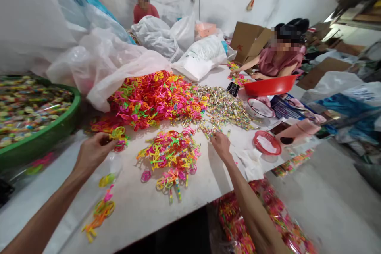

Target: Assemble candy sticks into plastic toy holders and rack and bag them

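Note:
My left hand (93,151) is closed in a pinch on a small yellow-green plastic toy bicycle (118,132) at the edge of a big heap of pink, orange and yellow plastic toys (154,97). My right hand (220,143) reaches to the near edge of a spread of small wrapped candy sticks (226,107); its fingers are pinched on one or more sticks. Between my hands lies a smaller pile of toy bicycles (171,152) with candy sticks attached. All of it sits on a white table (143,206).
A green basin (41,137) of wrapped items stands at the left. Plastic sacks (119,63) lie behind the heap. Across the table a person in pink works beside a red bowl (269,86); another person sits farther back. A small red basket (267,143) is at the right.

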Demonstrator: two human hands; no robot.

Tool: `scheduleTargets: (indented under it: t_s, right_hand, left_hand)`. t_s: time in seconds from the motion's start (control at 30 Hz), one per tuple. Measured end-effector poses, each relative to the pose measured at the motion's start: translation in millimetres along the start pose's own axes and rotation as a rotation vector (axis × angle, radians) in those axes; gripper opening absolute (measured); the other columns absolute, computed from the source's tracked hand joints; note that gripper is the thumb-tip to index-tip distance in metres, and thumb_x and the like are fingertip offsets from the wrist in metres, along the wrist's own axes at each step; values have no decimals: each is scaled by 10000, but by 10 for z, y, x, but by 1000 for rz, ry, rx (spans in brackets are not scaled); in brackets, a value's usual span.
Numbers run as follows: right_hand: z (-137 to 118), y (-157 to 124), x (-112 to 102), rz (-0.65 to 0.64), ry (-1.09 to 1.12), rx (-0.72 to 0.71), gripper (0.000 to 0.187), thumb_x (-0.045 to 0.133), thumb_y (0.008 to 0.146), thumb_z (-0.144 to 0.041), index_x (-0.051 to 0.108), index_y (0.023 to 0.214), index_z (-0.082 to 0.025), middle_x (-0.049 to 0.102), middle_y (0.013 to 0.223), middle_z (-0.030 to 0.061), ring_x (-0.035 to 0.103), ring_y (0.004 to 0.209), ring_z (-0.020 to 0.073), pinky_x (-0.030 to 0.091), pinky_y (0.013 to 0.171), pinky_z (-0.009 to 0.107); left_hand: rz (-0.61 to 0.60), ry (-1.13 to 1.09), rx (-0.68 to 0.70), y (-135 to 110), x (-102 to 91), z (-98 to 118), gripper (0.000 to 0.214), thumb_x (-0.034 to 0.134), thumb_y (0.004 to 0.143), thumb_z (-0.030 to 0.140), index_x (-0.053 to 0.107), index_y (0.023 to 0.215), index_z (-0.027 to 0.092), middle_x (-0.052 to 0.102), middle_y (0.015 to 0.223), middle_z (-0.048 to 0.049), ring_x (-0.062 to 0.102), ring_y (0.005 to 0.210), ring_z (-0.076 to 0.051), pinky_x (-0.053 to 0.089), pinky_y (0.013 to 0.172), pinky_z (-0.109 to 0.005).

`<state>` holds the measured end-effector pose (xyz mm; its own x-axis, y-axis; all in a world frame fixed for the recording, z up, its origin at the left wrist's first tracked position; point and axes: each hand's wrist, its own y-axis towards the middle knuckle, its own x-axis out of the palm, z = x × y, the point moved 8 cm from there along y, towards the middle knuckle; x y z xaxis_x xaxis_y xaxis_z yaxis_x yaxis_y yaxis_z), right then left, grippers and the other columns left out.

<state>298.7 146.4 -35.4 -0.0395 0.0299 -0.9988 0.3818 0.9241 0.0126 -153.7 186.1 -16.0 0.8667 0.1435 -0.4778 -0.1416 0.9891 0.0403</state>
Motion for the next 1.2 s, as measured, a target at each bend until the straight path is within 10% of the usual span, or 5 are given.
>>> scheduleTargets:
  t_s: [0.3, 0.8, 1.0, 1.2]
  right_hand:
    - [-206, 118, 32, -83, -29, 13, 286, 436, 742, -87, 579, 988, -111, 611, 963, 152, 600, 870, 259, 407, 677, 321]
    - [-22, -226, -153, -1, 614, 139, 246, 452, 707, -154, 565, 925, -146, 601, 790, 57, 591, 798, 206, 428, 691, 318]
    - [-748, -870, -198, -437, 1595, 18, 170, 640, 644, -286, 556, 743, -176, 585, 545, -14, 570, 495, 134, 442, 498, 249]
    - [-1129, -1221, -119, -644, 1874, 68, 199, 751, 588, -220, 645, 745, -159, 625, 540, -25, 563, 451, 88, 429, 456, 188]
  left_hand:
    - [-161, -869, -432, -749, 612, 182, 271, 764, 488, 211, 593, 688, 145, 579, 621, 44, 496, 512, -68, 401, 448, -189]
    - [-315, -847, -470, -1223, 871, 277, 211, 739, 583, 239, 675, 743, 118, 657, 686, -32, 531, 542, -75, 387, 480, -182]
    - [-456, -965, -503, -1379, 1325, 576, 246, 741, 572, 222, 686, 795, 135, 680, 750, -50, 587, 621, -114, 435, 547, -206]
    - [-485, -1053, -550, -1430, 1500, 600, 257, 752, 559, 206, 686, 792, 119, 672, 733, -47, 555, 570, -84, 414, 499, -187]
